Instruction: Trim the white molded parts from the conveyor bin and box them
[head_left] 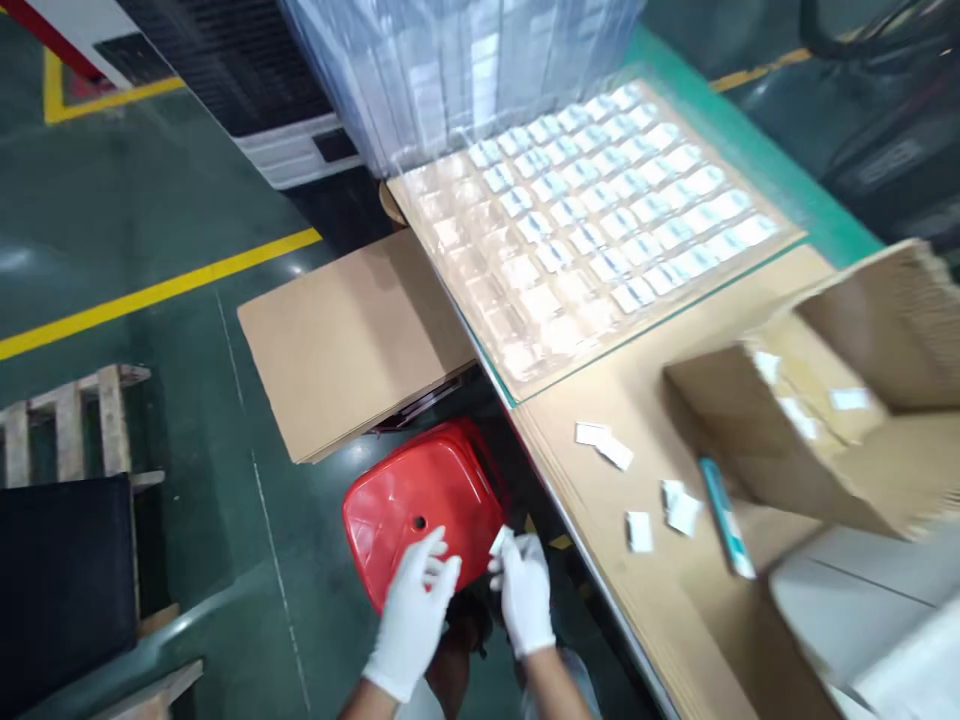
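Observation:
My right hand (525,595), in a white glove, pinches a small white rectangular piece (500,541) between thumb and fingers. Beside it, my left hand (414,615), gloved as well, has its fingers loosely bent and apart, with nothing visible in them. Both hands are over the near side of a red plastic stool (420,490). On the cardboard-covered table to the right lie several similar white pieces (640,532). Farther back, a clear plastic tray (480,270) has many pockets filled with white pieces, while its left columns look unfilled.
A teal cutter-like tool (726,518) lies beside an open cardboard box (765,430) with a few white pieces inside. Flat cardboard (360,340) juts out left of the table. Plastic-wrapped stacks (465,70) stand behind the tray. A wooden pallet (71,430) is at far left.

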